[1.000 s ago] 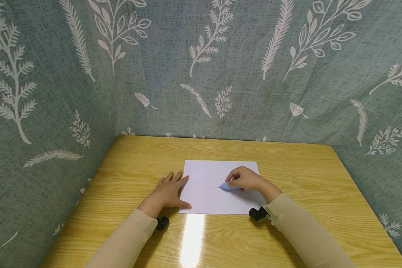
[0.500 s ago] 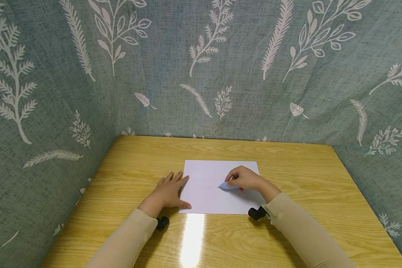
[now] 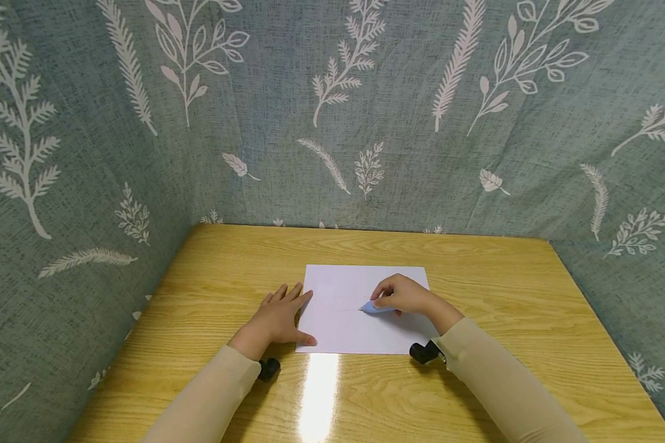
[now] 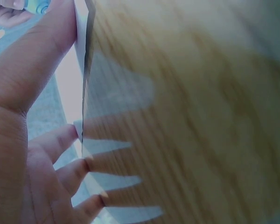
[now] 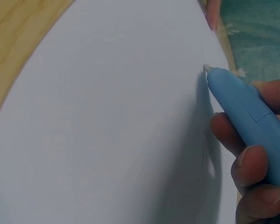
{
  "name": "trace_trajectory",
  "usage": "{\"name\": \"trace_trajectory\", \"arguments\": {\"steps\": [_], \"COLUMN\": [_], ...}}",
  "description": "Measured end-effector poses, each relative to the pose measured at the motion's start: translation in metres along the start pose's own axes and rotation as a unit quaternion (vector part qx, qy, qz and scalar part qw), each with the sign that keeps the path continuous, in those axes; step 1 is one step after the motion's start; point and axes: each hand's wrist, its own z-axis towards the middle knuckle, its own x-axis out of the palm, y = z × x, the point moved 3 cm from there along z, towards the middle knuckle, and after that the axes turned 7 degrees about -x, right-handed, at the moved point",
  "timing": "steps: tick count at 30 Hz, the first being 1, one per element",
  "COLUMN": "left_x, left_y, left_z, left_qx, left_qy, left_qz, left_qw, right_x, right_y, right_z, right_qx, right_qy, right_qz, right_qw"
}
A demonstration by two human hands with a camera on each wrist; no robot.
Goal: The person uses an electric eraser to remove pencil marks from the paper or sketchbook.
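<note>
A white sheet of paper (image 3: 338, 329) lies flat on the table, with a faint thin line (image 3: 348, 309) across its middle. My right hand (image 3: 407, 295) grips a light blue electric eraser (image 5: 245, 105), fingers and thumb curled round its thick body. Its small pale tip meets the paper at the line, as the right wrist view shows. At the sheet's left edge my left hand (image 3: 277, 317) lies with fingers spread; the thumb and index fingertip rest on the paper, the other fingers on the wood.
The wooden table (image 3: 244, 252) has a bright glare strip in front of the sheet. Patterned green-blue cloth (image 3: 332, 123) encloses the back and both sides. A black wrist camera (image 3: 423, 353) sits by the right cuff, another black camera (image 3: 269, 369) by the left.
My right hand has slid very slightly left with the electric eraser, its tip staying near the line. The left hand and paper have stayed put.
</note>
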Motion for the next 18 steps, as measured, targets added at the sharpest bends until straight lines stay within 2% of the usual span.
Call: {"name": "trace_trajectory", "arguments": {"steps": [18], "left_x": [-0.0009], "left_y": [-0.0003], "left_z": [-0.0005], "left_qx": [0.002], "left_qy": [0.001], "left_qz": [0.002], "left_qw": [1.0000], "right_x": [0.0014], "right_y": [-0.0001], "right_z": [0.0035], "right_qx": [0.008], "right_qy": [0.003], "right_qz": [0.000], "right_qw": [1.000]}}
